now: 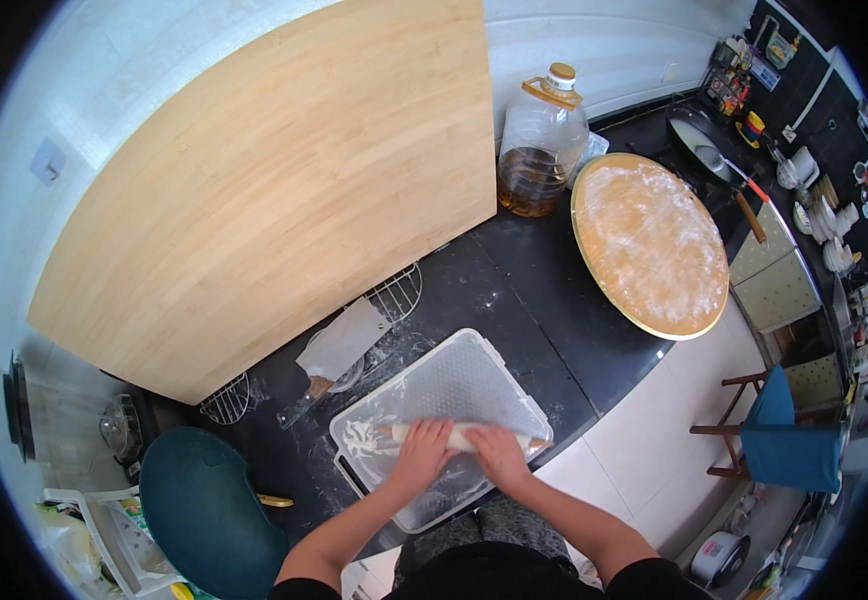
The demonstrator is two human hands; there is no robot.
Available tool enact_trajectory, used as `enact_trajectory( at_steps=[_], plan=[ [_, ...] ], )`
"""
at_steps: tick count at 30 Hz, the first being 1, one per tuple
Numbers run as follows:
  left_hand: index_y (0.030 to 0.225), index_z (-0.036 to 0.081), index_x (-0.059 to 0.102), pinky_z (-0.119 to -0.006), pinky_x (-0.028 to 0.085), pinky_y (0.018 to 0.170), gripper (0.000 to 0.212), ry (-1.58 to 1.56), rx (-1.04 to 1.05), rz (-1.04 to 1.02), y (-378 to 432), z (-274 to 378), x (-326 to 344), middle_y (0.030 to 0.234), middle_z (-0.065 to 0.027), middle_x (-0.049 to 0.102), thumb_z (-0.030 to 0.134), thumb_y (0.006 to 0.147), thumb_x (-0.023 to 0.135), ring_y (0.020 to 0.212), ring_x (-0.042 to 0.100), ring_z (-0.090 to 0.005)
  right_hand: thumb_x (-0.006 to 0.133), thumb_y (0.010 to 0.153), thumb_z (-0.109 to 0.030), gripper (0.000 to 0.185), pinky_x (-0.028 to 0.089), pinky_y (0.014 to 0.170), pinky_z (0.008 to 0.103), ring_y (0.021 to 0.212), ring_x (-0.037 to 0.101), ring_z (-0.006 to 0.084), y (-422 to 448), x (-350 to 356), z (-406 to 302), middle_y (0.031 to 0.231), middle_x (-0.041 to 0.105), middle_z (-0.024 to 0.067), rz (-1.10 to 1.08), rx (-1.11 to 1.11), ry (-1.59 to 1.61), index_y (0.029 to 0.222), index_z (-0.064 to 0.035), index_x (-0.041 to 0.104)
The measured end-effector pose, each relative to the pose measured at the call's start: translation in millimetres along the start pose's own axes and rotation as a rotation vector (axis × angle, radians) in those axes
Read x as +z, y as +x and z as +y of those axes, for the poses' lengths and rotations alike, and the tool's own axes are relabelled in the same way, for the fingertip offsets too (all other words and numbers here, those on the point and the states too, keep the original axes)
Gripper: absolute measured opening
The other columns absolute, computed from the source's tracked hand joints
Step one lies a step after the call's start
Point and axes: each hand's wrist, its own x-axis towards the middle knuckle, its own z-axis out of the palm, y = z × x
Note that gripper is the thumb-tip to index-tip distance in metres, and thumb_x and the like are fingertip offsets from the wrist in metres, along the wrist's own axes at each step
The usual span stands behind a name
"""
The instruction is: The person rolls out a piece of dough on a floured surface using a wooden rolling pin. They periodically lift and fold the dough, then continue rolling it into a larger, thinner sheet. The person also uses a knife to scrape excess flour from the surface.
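Observation:
On the dark counter before me lies a flour-dusted, pale plastic board (453, 379) with a textured surface. Across its near half is a rolling pin with dough wrapped around it (465, 436); a tapered wooden end pokes out on each side. My left hand (426, 448) presses on the roll left of its middle, and my right hand (495, 454) rests on it to the right, fingers bent over the top. The two hands are close together. White flour (363, 435) is heaped at the board's left corner. Behind the board, a cleaver (345, 339) with a wooden handle lies over a round dish.
A large wooden board (291, 165) leans on the wall above a wire rack (398, 294). A big oil bottle (543, 146) and a round floured board (651, 244) stand at back right, near a wok (700, 142). A dark green rounded object (205, 510) is at left.

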Motion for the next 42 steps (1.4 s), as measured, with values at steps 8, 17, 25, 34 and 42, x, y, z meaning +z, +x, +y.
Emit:
enact_trajectory(
  at_steps=[8,17,25,34,42],
  plan=[
    [0.145,0.002,0.032,-0.054,0.021,0.113,0.069,-0.004,-0.052,0.110,-42,13,17,0.152,-0.0164,0.032,0.027,0.089,0.062,0.142,0.027,-0.0340,0.063,0.086,-0.012,0.030,0.045,0.091,0.0424,0.105,0.057,0.0364,15,-16,-8,0.113,0.063,0.0166,0.157,0.418,0.136,0.114,-0.0023,0.061],
    [0.146,0.002,0.033,-0.057,0.017,0.114,0.063,0.061,-0.009,0.052,23,6,-3,0.152,-0.0185,0.031,0.030,0.093,0.053,0.143,0.026,-0.0349,0.052,0.093,-0.025,0.053,0.021,0.113,0.0548,0.138,0.034,0.0376,17,-7,-6,0.143,0.045,0.0176,-0.157,0.208,-0.336,0.140,-0.0036,0.043],
    [0.142,-0.003,0.037,-0.054,0.016,0.115,0.057,0.032,-0.021,0.156,65,-3,-11,0.152,-0.0188,0.032,0.024,0.094,0.050,0.142,0.027,-0.0345,0.048,0.094,-0.028,0.053,0.016,0.115,0.0549,0.139,0.030,0.0373,32,-9,12,0.146,0.040,0.0179,-0.144,0.244,-0.253,0.139,0.0000,0.043],
    [0.141,-0.004,0.040,-0.053,0.018,0.115,0.053,0.048,-0.017,0.167,114,-8,-19,0.150,-0.0173,0.035,0.019,0.094,0.045,0.143,0.027,-0.0322,0.045,0.094,-0.021,0.050,0.019,0.114,0.0546,0.138,0.033,0.0377,85,-18,34,0.144,0.043,0.0191,0.014,0.168,-0.235,0.138,0.0033,0.043],
    [0.142,-0.003,0.037,-0.054,0.019,0.114,0.056,0.107,-0.036,0.267,150,-16,-26,0.151,-0.0171,0.034,0.019,0.092,0.050,0.142,0.027,-0.0336,0.043,0.096,-0.026,0.051,0.022,0.114,0.0526,0.137,0.036,0.0345,122,-23,63,0.145,0.043,0.0177,0.062,0.238,-0.357,0.138,0.0015,0.044]
  ],
)
